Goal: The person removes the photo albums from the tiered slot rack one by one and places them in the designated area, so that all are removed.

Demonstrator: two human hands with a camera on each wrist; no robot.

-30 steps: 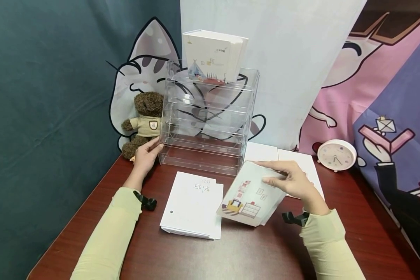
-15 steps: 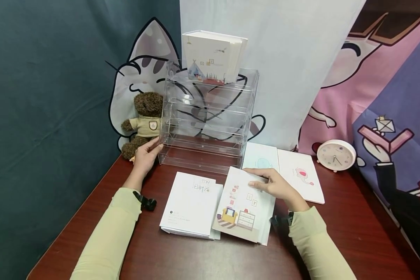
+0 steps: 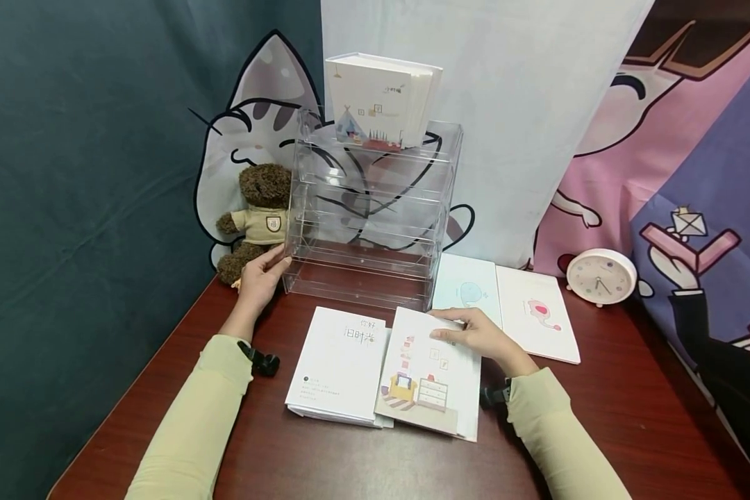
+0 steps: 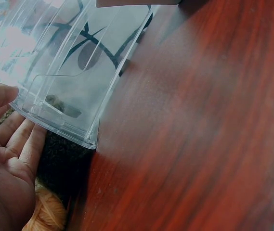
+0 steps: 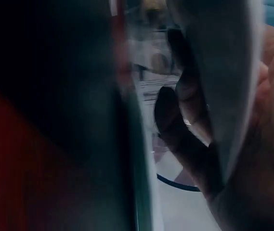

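My left hand [image 3: 260, 274] rests against the lower left side of a clear acrylic rack [image 3: 365, 260]. In the left wrist view, the left thumb touches the rack's edge and the other fingers lie fairly straight along its outer side. My right hand [image 3: 475, 335] grips the top right corner of an illustrated book [image 3: 421, 375], thumb over its cover, with a yellow armchair and drawers printed on it. This book stands slightly tilted just right of a stack of white books [image 3: 337, 368], overlapping its edge. The right wrist view is dark and blurred.
Another thick illustrated book [image 3: 375, 104] stands on the rack's top tier. Behind the right hand lie a blue-whale book [image 3: 465, 278] and a pink-elephant book [image 3: 537, 316]. A teddy bear [image 3: 265, 208] sits left of the rack; a round clock [image 3: 601, 278] stands far right.
My right hand has moved left and lower with the illustrated book, bringing it beside the white stack. The two animal-cover books show more fully. My left hand has stayed at the rack.
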